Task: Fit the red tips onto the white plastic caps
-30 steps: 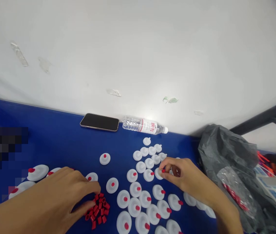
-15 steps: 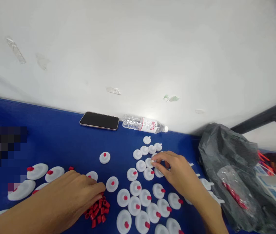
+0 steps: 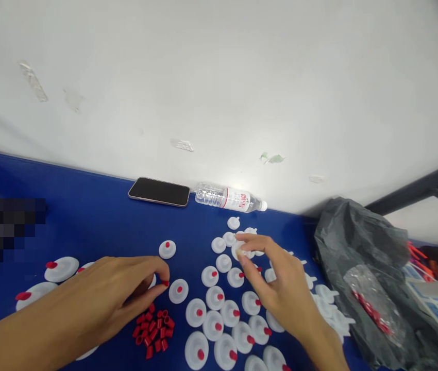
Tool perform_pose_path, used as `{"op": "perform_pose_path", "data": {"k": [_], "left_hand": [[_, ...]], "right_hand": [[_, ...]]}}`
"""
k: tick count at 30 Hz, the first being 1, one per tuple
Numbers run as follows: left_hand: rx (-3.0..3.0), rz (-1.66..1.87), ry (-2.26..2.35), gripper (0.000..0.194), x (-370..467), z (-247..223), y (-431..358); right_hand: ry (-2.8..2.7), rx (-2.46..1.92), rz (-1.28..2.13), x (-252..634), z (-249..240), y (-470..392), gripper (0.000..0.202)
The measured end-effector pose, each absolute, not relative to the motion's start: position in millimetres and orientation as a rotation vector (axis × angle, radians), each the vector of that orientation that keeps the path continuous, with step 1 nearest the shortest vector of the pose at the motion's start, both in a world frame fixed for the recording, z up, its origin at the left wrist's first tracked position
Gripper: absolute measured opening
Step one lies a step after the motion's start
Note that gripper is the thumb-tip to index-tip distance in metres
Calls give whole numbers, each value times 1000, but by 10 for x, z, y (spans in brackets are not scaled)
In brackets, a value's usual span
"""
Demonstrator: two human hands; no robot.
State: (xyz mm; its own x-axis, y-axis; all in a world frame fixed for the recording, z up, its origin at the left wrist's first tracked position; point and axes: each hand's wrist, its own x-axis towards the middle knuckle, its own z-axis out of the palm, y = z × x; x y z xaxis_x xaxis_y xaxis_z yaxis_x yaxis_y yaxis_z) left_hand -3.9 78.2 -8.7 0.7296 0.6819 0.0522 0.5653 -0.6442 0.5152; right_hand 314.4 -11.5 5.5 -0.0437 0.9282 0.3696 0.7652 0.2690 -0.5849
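- At the lower left of the frame I see red-tipped white discs (image 3: 64, 268) on the blue desk (image 3: 87, 211).
- Beside them I have the left hand (image 3: 126, 286), its grip pinching one red cap (image 3: 165, 283) between thumb and forefinger.
- Just below its fingers, a heap of loose red caps (image 3: 153, 334).
- Around mid-frame I make out a phone (image 3: 159, 192), then a clear bottle (image 3: 238, 200) lying near the wall.
- Right of lower centre, the right hand's (image 3: 283, 275) grip pinches a bare white disc (image 3: 237, 249) over other discs, some red-tipped.
- Lower right, a dark plastic bag (image 3: 358, 232) bears a clear pouch (image 3: 358, 275).
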Motion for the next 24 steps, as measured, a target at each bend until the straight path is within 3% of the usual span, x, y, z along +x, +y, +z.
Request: {"op": "perform_pose_path", "data": {"k": [7,17,24], "left_hand": [[2391,446,960,31,-26,-23,794],[2251,473,911,15,406,506,1309],[2046,523,887,17,561,712,1586]], "right_hand": [[-2025,-1300,-27,2932,11,-89,14],[-2012,-1225,99,2864,311,454,9],[-1939,-1276,175,2797,362,634,5]]}}
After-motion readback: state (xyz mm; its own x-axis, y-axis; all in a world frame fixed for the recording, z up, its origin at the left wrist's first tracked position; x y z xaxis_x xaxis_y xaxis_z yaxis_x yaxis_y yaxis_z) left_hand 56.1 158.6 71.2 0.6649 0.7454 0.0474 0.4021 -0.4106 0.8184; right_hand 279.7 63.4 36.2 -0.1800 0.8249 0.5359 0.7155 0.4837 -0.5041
